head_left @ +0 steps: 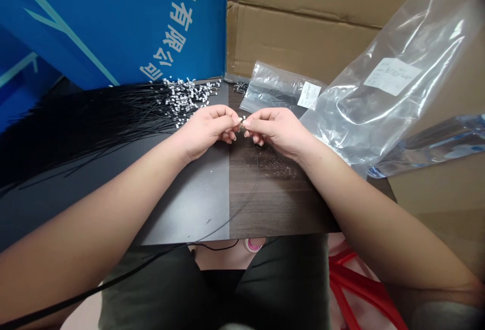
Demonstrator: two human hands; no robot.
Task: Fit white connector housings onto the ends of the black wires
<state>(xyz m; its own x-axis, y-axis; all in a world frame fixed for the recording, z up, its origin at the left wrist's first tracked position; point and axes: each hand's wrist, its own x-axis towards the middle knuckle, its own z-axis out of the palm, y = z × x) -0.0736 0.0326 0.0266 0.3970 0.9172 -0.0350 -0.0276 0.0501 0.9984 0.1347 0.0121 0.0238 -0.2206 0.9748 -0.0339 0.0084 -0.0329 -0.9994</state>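
Note:
My left hand [212,127] and my right hand [278,130] meet fingertip to fingertip above the table. Both are closed in a pinch around a tiny pale connector [241,121], its details too small to make out. From under my right hand a thin black cable [257,173] curves down across the tabletop toward the front edge. Left of my hands lies a big bundle of black cables [94,118], with white connectors [189,95] clustered at their near ends, close to my left knuckles.
Behind my hands, a clear bag [273,87] with a label holds dark parts. A larger clear plastic bag [379,97] leans at right against cardboard [303,32]. A blue panel [125,16] stands back left. Small bits [282,168] are scattered on the dark wood tabletop [288,208].

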